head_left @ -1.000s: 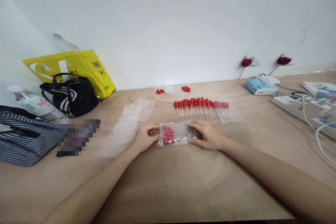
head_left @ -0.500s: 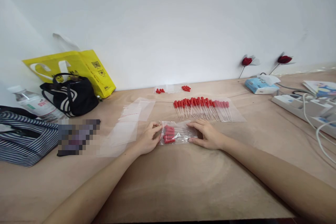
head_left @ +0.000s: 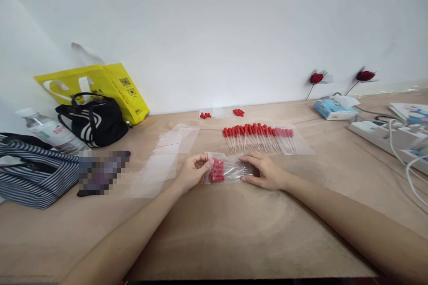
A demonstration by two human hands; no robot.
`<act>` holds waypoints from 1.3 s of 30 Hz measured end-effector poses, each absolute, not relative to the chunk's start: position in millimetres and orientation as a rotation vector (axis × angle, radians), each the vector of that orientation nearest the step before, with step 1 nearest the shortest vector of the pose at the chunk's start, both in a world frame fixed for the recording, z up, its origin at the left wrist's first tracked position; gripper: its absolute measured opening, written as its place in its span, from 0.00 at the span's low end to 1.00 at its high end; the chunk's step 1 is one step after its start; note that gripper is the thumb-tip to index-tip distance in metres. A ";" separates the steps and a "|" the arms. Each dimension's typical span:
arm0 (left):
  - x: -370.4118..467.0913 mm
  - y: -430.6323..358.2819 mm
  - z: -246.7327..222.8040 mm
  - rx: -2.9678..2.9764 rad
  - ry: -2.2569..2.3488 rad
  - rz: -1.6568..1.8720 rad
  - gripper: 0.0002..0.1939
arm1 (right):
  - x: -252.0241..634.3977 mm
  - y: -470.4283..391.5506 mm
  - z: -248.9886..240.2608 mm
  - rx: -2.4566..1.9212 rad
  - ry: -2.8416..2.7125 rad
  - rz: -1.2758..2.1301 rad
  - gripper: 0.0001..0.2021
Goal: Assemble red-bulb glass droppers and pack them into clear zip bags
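A clear zip-lock bag (head_left: 230,174) lies on the wooden table in front of me, with several droppers inside. Their red rubber bulbs (head_left: 217,170) are at the left, near the bag's zip end, and the clear tubes point right. My left hand (head_left: 194,171) pinches that zip end between thumb and fingers. At the opposite end, my right hand (head_left: 262,170) holds the bag with thumb and fingers curved around its edges. Just beyond it, a row of loose droppers (head_left: 257,136) with red bulbs lies partly over another clear bag (head_left: 302,142).
Flat zip-lock bags (head_left: 160,160) spread left of my hands. Filled bags (head_left: 219,112) lie by the wall. At left are a striped bag (head_left: 36,171), a bottle (head_left: 50,131), a black pouch (head_left: 96,122) and a yellow bag (head_left: 130,98). Tissues (head_left: 332,109) and a power strip (head_left: 371,136) sit right.
My left hand has shifted slightly up and right, its thumb now pressing over the zip end beside the red bulbs. My right hand stays at the other end. The view has shifted slightly.
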State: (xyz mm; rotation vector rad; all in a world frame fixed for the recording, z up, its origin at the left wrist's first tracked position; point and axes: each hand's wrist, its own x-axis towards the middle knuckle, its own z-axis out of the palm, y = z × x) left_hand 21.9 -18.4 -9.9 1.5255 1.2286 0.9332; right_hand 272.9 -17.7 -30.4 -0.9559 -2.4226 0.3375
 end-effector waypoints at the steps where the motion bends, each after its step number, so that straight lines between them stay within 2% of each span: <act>1: 24.7 -19.5 -10.8 1.462 1.246 0.984 0.20 | 273.0 -18.0 -30.5 -0.952 -2.423 0.343 0.24; 5: 28.8 -21.7 -11.7 1.329 1.175 1.096 0.19 | 272.0 -18.2 -29.5 -0.937 -2.387 0.335 0.28; 11: 36.3 -26.7 -3.1 1.435 0.995 0.990 0.17 | 262.9 -14.8 -16.4 -1.007 -2.206 0.459 0.34; 13: 41.7 -30.8 -0.8 1.473 0.962 0.948 0.16 | 258.6 -15.5 -11.7 -1.015 -2.185 0.703 0.35; 17: 49.9 -39.0 0.1 1.520 0.930 0.938 0.17 | 250.6 -20.9 -8.0 -0.727 -2.043 1.500 0.28; 20: 46.2 -39.0 0.3 1.586 0.981 0.998 0.20 | 252.3 -22.1 -7.7 -0.629 -1.795 1.747 0.22; 25: 9.2 -23.8 8.5 2.003 1.377 0.945 0.23 | 288.1 -4.4 -6.6 -0.851 -1.473 1.584 0.18; 28: -20.9 -14.3 15.3 2.279 1.870 0.625 0.18 | 325.5 13.7 -7.6 -1.018 -1.271 1.355 0.18; 31: -41.2 -9.5 18.4 2.250 2.261 0.281 0.24 | 363.3 29.8 -12.8 -1.196 -1.121 1.186 0.17; 35: -46.9 -8.5 17.3 2.142 2.351 -0.087 0.24 | 397.5 41.6 -25.0 -1.576 -1.102 0.916 0.14; 39: -43.3 -8.4 15.8 2.194 2.404 -0.218 0.19 | 409.3 44.3 -34.2 -1.927 -1.189 0.578 0.19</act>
